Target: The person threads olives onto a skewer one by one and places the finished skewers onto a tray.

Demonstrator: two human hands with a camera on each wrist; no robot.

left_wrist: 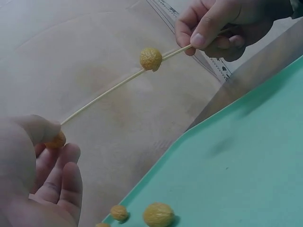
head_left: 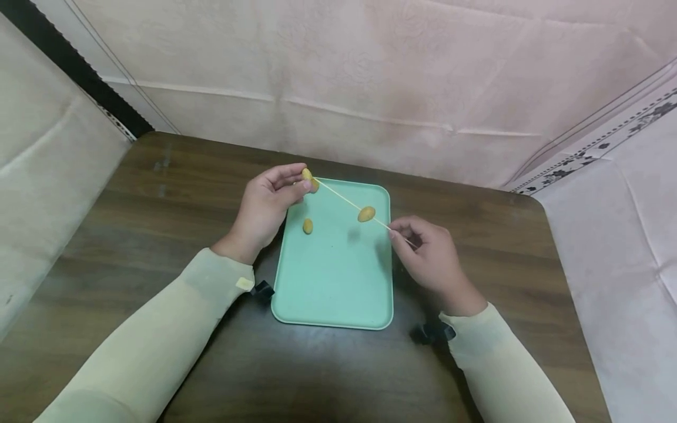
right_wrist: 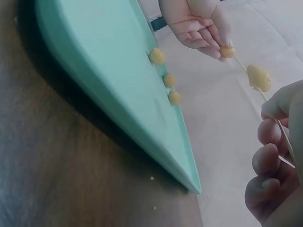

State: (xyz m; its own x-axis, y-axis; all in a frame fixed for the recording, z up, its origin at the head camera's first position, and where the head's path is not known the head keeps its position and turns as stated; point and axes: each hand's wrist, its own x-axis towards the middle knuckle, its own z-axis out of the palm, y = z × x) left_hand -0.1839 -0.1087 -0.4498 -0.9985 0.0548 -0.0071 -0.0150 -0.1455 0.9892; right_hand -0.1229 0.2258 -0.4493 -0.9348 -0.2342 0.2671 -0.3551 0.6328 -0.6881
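Observation:
My right hand [head_left: 431, 255] grips the lower part of a thin wooden skewer [head_left: 338, 195] that slants over a mint-green tray [head_left: 333, 282]. One yellow-brown, wrinkled oval fruit [head_left: 367, 214] is threaded on the skewer, a short way beyond the right fingertips. At the skewer's far end, my left hand [head_left: 264, 202] pinches another such fruit [right_wrist: 227, 51] between thumb and fingers. The skewer's tip meets this fruit; I cannot tell how deep it sits. Below, a loose fruit [head_left: 308, 226] lies on the tray, and the right wrist view shows others [right_wrist: 169, 80] along its edge.
The tray lies on a dark brown wooden table [head_left: 185, 188]. Pale cloth [head_left: 338, 70] hangs behind the table, with more at both sides. A few small crumbs [right_wrist: 152, 178] dot the wood beside the tray. A dark strap device sits at each wrist.

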